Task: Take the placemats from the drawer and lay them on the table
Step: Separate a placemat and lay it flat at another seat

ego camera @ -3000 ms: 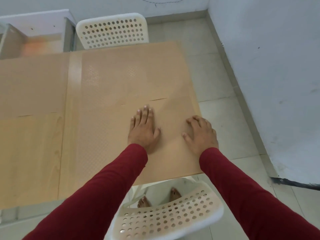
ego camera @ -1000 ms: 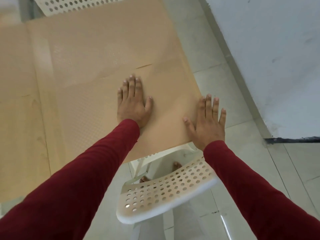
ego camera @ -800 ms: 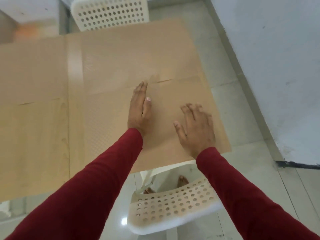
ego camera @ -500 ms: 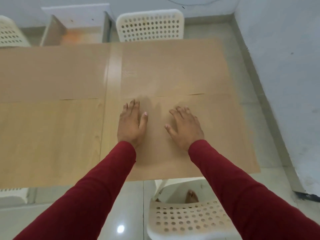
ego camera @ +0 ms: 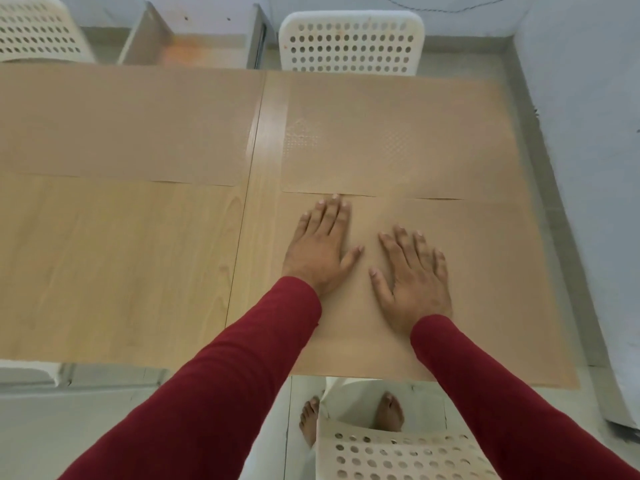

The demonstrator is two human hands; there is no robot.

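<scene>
Three tan placemats lie flat on the light wooden table [ego camera: 121, 265]. The near right placemat [ego camera: 491, 289] is under both my hands. My left hand [ego camera: 320, 249] rests palm down on its left part, fingers straight and touching the seam with the far right placemat [ego camera: 398, 140]. My right hand [ego camera: 412, 275] lies flat beside it, fingers spread. A third placemat [ego camera: 121, 123] covers the far left part of the table. The open drawer [ego camera: 194, 46] shows behind the table, top left.
White perforated chairs stand at the far side [ego camera: 351, 46], the far left corner [ego camera: 38, 29] and right below me [ego camera: 398, 452]. A white wall [ego camera: 595, 133] runs close along the table's right side. My bare feet show on the tiled floor.
Both hands have slid left along the near right placemat and now sit closer together. My view has swung left and back, showing more of the table and the drawer.
</scene>
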